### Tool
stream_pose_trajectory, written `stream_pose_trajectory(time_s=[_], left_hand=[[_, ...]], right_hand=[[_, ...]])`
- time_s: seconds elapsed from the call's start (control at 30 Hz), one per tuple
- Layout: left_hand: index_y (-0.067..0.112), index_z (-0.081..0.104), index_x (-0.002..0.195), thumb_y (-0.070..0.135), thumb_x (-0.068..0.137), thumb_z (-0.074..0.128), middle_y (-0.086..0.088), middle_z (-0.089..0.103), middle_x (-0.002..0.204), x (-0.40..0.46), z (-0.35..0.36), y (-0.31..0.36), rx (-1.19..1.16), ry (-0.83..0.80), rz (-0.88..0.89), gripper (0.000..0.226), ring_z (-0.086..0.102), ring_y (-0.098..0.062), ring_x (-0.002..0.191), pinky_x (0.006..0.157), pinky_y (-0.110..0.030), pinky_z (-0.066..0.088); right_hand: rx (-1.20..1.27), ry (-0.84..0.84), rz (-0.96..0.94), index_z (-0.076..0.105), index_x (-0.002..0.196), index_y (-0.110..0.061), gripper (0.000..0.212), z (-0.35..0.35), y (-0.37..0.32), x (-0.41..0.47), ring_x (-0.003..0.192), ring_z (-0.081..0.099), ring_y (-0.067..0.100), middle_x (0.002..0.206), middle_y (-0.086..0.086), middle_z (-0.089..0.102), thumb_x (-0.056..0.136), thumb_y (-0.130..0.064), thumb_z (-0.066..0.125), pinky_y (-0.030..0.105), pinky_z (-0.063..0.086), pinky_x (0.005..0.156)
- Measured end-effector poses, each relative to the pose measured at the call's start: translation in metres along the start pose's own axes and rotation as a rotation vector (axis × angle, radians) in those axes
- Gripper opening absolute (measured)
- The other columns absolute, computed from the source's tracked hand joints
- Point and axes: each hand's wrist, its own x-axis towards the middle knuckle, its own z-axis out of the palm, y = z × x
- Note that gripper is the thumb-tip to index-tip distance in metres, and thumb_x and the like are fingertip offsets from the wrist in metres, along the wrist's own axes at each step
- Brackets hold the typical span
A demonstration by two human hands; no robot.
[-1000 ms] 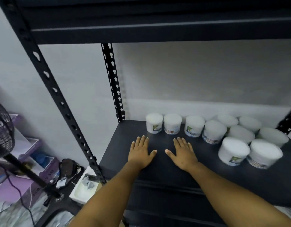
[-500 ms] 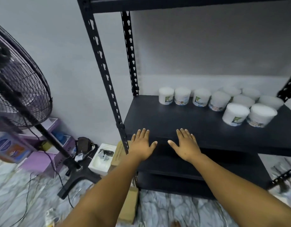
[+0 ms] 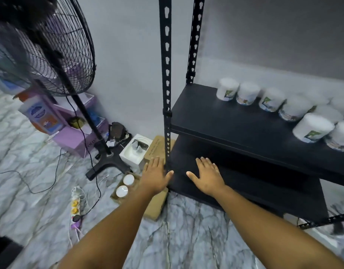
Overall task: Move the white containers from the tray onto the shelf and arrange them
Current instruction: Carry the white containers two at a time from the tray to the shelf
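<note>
Several white containers point(image 3: 312, 129) with small labels stand along the back and right of the black shelf board point(image 3: 225, 117). Two more white containers point(image 3: 122, 191) sit in a cardboard tray point(image 3: 154, 206) on the floor beside the shelf's front left post. My left hand point(image 3: 155, 176) hovers flat with straight fingers over that tray, holding nothing. My right hand point(image 3: 208, 176) is stretched out flat in front of the lower shelf board, also holding nothing.
A black standing fan point(image 3: 50, 47) rises at the left, its base point(image 3: 107, 164) near the tray. A white box point(image 3: 135, 150), purple boxes point(image 3: 78, 133), cables and a power strip point(image 3: 75, 208) lie on the marble floor. The shelf's black post point(image 3: 166, 84) stands between my hands.
My view has swung down and to the left, away from the shelf board. Both hands have drawn back and lowered from the shelf toward the floor, bringing the tray into view.
</note>
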Motion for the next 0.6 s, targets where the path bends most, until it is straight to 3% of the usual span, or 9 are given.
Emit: stream_pose_trajectory(time_s=[0.33, 0.6], left_hand=[[0.018, 0.014, 0.152, 0.062, 0.093, 0.029, -0.003, 0.008, 0.161, -0.027, 0.035, -0.082, -0.033, -0.057, -0.259, 0.075, 0.003, -0.021, 0.148, 0.118, -0.043, 0.006], [0.014, 0.02, 0.15, 0.06, 0.094, 0.033, -0.007, 0.015, 0.159, -0.017, 0.052, -0.174, -0.061, -0.067, -0.371, 0.074, 0.009, -0.024, 0.147, 0.119, -0.042, 0.01]], right_hand=[[-0.009, -0.183, -0.178, 0.011, 0.152, -0.014, 0.081, 0.066, -0.059, 0.039, 0.147, 0.003, 0.023, 0.16, 0.007, 0.009, 0.092, -0.065, 0.029, 0.042, 0.004, 0.119], [-0.006, -0.264, -0.28, 0.02, 0.149, -0.012, 0.076, 0.13, -0.131, 0.1, 0.146, 0.009, 0.024, 0.157, 0.009, 0.018, 0.092, -0.058, 0.039, 0.043, 0.006, 0.118]])
